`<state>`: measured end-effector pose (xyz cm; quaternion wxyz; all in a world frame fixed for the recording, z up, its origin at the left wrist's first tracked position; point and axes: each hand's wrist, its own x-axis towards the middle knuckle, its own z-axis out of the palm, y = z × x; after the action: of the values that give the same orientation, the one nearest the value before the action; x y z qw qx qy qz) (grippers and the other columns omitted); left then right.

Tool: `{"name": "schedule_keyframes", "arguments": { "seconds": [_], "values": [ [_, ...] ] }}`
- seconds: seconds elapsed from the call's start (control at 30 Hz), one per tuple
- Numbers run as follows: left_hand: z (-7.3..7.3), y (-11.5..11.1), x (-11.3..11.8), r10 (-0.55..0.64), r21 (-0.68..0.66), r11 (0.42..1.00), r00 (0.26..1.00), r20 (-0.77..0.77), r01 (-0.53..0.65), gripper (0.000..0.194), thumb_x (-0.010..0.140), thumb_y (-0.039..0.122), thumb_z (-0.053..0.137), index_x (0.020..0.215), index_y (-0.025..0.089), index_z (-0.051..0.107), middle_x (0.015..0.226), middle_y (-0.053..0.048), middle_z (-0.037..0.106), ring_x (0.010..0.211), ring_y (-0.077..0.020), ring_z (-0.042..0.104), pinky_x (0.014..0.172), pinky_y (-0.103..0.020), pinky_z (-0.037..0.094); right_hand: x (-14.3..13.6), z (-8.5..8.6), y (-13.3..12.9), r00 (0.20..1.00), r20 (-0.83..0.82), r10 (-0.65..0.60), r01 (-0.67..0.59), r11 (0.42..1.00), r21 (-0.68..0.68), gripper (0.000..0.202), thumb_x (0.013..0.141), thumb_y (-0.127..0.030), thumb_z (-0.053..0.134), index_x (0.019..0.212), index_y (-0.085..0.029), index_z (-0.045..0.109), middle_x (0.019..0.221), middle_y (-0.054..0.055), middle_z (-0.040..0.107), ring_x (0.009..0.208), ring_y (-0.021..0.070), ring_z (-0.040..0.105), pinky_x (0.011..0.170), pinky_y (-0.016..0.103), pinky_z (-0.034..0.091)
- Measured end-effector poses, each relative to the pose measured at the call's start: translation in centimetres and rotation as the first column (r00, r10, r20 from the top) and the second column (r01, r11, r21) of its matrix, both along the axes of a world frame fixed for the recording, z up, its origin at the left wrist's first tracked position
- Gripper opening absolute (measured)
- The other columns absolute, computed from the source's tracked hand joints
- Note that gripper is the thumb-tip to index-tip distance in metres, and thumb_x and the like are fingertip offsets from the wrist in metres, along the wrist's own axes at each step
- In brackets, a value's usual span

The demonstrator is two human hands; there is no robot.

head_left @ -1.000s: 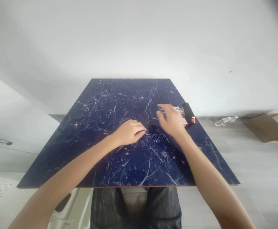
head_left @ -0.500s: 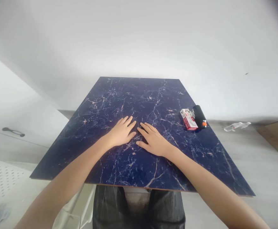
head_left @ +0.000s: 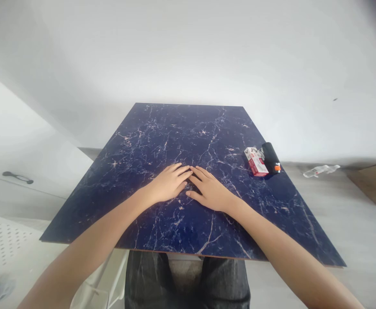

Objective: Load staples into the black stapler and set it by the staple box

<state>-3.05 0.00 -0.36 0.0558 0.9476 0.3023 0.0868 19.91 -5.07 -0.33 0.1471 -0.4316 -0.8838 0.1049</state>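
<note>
Both hands rest palm down on the dark blue marbled table (head_left: 181, 133). My left hand (head_left: 171, 183) lies left of the middle, fingers spread and pointing up and to the right, with nothing in it. My right hand (head_left: 211, 189) lies flat beside it, fingers somewhat apart and holding nothing. The fingertips of the two hands meet or nearly meet. Farther off, near the table's right edge, are a red and white box (head_left: 256, 162) and a black cylinder (head_left: 270, 157) with an orange part, side by side.
A pale wall (head_left: 188, 51) stands behind the table. On the floor to the right are a clear plastic bottle (head_left: 316, 171) and a cardboard box (head_left: 374, 182). White cabinetry with a dark handle (head_left: 18, 177) is at the left, above a white perforated surface (head_left: 4, 240).
My left hand has shifted slightly right and toward me, bringing its fingertips up to those of my right hand. My right hand has barely moved.
</note>
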Motion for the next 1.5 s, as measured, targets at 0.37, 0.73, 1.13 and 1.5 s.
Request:
{"name": "schedule_keyframes", "arguments": {
  "seconds": [0.37, 0.73, 1.13, 1.5],
  "values": [
    [-0.2, 0.01, -0.09, -0.01, -0.008, 1.0, 1.0, -0.007, 0.01, 0.049, 0.108, 0.032, 0.038, 0.156, 0.02, 0.044, 0.164, -0.01, 0.042, 0.156, -0.0335, 0.03, 0.123, -0.055, 0.033, 0.18, 0.22, -0.11, 1.0, -0.008, 0.011, -0.011, 1.0, -0.008, 0.065, 0.104, -0.054, 0.047, 0.158, -0.018, 0.042, 0.167, 0.017, 0.034, 0.157, 0.0352, 0.026, 0.126, 0.061, 0.031],
    [-0.08, -0.12, -0.05, -0.002, 0.015, 1.0, 0.999, -0.034, 0.002, 0.049, 0.109, 0.032, 0.037, 0.156, 0.02, 0.044, 0.164, -0.01, 0.042, 0.155, -0.0336, 0.031, 0.123, -0.054, 0.033, 0.2, 0.16, -0.15, 1.0, -0.007, 0.016, -0.016, 1.0, 0.003, 0.064, 0.105, -0.054, 0.046, 0.157, -0.018, 0.043, 0.166, 0.017, 0.036, 0.157, 0.0344, 0.027, 0.126, 0.06, 0.031],
    [-0.36, -0.12, -0.19, -0.005, 0.004, 1.0, 1.0, -0.007, 0.005, 0.049, 0.109, 0.033, 0.037, 0.156, 0.021, 0.044, 0.164, -0.011, 0.042, 0.156, -0.0329, 0.03, 0.124, -0.054, 0.033, 0.2, -0.04, -0.11, 1.0, -0.003, 0.008, -0.008, 1.0, 0.006, 0.065, 0.104, -0.055, 0.047, 0.157, -0.017, 0.044, 0.166, 0.017, 0.035, 0.157, 0.0353, 0.027, 0.126, 0.06, 0.031],
    [-0.43, -0.2, -0.22, -0.001, 0.002, 1.0, 1.0, 0.005, 0.001, 0.05, 0.109, 0.032, 0.037, 0.157, 0.021, 0.042, 0.165, -0.01, 0.04, 0.157, -0.0322, 0.028, 0.124, -0.054, 0.031, 0.24, 0.01, -0.2, 1.0, 0.001, -0.005, 0.005, 1.0, -0.005, 0.065, 0.104, -0.055, 0.048, 0.158, -0.019, 0.043, 0.167, 0.017, 0.034, 0.157, 0.0362, 0.027, 0.125, 0.061, 0.033]
  ]
}}
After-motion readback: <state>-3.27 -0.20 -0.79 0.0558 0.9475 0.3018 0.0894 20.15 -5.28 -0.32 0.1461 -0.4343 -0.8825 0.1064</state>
